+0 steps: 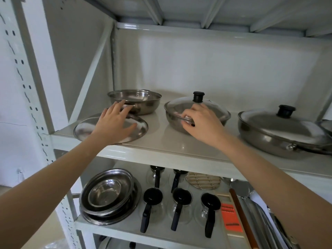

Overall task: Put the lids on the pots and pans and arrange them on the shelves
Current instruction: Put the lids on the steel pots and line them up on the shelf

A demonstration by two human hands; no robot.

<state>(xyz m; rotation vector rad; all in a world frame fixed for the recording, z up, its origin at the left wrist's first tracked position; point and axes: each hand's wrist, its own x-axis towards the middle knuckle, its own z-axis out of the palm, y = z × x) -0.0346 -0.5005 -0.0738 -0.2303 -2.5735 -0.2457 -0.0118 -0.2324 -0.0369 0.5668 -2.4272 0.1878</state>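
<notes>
On the upper shelf (161, 146) a steel lid (138, 130) lies flat at the front left. My left hand (115, 121) spreads open over it, fingertips near the uncovered steel pan (143, 103) behind. In the middle stands a steel pot (172, 121) with a lid (181, 103) that has a black knob (198, 96). My right hand (201, 123) grips this pot's near rim and lid edge. At the right sits a large pan (265, 137) covered by a lid with a black knob (286, 110).
The lower shelf holds stacked steel bowls (107, 194), several glass jugs with black handles (150, 203), a round trivet (203, 180), an orange slicer (230, 218) and long utensils (260, 212). White shelf posts (30, 87) stand at the left. Another shelf board hangs overhead.
</notes>
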